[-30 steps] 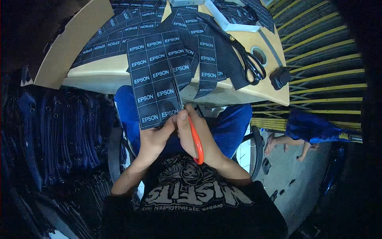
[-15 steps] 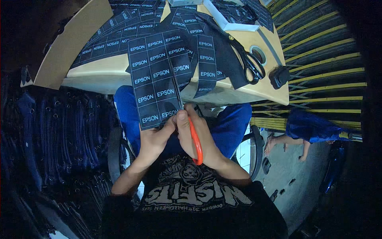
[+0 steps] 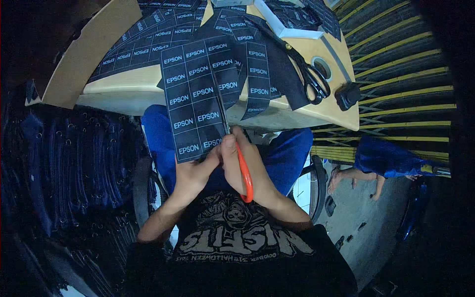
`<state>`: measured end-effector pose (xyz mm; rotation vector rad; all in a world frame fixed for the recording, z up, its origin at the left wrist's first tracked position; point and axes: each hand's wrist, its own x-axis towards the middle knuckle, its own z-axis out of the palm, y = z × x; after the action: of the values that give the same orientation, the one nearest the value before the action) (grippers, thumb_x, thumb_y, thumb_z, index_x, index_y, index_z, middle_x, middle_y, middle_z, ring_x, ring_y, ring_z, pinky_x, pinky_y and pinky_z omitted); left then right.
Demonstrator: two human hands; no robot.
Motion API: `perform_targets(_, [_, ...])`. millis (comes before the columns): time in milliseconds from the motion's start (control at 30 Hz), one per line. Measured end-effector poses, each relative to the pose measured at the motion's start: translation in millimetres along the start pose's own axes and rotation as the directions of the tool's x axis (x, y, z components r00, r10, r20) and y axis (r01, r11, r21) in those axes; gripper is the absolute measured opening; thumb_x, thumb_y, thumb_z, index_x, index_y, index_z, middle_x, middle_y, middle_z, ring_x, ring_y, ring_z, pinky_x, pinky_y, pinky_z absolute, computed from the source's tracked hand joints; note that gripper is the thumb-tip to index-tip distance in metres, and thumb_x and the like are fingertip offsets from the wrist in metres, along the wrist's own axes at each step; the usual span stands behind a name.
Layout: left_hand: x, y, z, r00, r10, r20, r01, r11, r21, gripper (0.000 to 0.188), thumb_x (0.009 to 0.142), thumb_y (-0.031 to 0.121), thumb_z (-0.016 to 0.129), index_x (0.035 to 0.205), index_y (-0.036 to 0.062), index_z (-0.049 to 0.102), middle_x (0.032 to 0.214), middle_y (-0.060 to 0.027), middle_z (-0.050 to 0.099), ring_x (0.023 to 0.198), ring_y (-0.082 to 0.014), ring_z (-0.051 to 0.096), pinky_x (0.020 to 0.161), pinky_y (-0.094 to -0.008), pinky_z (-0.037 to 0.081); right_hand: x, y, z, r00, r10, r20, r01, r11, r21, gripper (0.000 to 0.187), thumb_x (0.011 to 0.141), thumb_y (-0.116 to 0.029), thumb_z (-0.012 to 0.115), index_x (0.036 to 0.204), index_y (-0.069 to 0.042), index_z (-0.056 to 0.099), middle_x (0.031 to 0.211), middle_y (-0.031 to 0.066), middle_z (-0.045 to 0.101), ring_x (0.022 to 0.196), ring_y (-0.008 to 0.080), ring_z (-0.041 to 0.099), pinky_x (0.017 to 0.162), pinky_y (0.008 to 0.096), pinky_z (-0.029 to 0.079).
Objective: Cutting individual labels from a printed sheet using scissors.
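A black sheet [image 3: 185,106] printed with a grid of white lettering stands tilted over the table's near edge. Pinched at its lower edge, it is held by my left hand [image 3: 195,173]. My right hand [image 3: 247,171] grips scissors with orange-red handles [image 3: 245,175]. Their blades lie along a cut line between two columns of the sheet, and the strip on the right side is partly parted. My two hands touch near the scissors' pivot. A separate cut strip [image 3: 257,81] with the same print hangs over the table edge to the right.
Black-handled scissors [image 3: 314,81] and a small black object [image 3: 347,95] lie on the wooden table [image 3: 341,116]. More printed sheets [image 3: 133,57] cover its left side. A white tray [image 3: 292,32] sits at the back. Dark straps [image 3: 74,168] hang at left; another person's legs [image 3: 354,175] show at right.
The sheet and both hands have shifted very slightly, the sheet a little down and to the right. Both grips look the same.
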<state>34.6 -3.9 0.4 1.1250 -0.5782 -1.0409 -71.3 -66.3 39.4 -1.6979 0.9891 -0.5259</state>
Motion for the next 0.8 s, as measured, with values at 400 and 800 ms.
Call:
perform_targets(400, [-1.4, -2.1, 0.5, 1.0, -0.009, -0.006, 0.009, 1.0, -0.009, 0.026, 0.08, -0.004, 0.059, 0.106, -0.0017, 0.058, 0.095, -0.0045, 0.062, 0.082, -0.0104, 0.058, 0.073, -0.025, 0.048, 2.8, -3.5, -3.1, 0.999, 0.033, 0.021, -0.033, 0.999, 0.027, 0.049, 0.097, -0.043, 0.031, 0.098, 0.005, 0.044, 0.063, 0.0137, 0.051, 0.058, 0.0215, 0.054, 0.055, 0.0345, 0.041])
perform_targets(800, [-4.4, -3.5, -4.4, 0.993, -0.117, -0.008, 0.118, 0.991, 0.056, 0.025, 0.081, -0.002, 0.059, 0.105, -0.0016, 0.058, 0.095, -0.0042, 0.061, 0.083, -0.0105, 0.057, 0.073, -0.0254, 0.048, 3.0, -2.4, -5.9, 0.999, 0.016, 0.043, -0.015, 0.999, -0.032, 0.05, 0.097, -0.041, 0.031, 0.106, 0.006, 0.045, 0.066, 0.0157, 0.054, 0.061, 0.0267, 0.057, 0.059, 0.0361, 0.043])
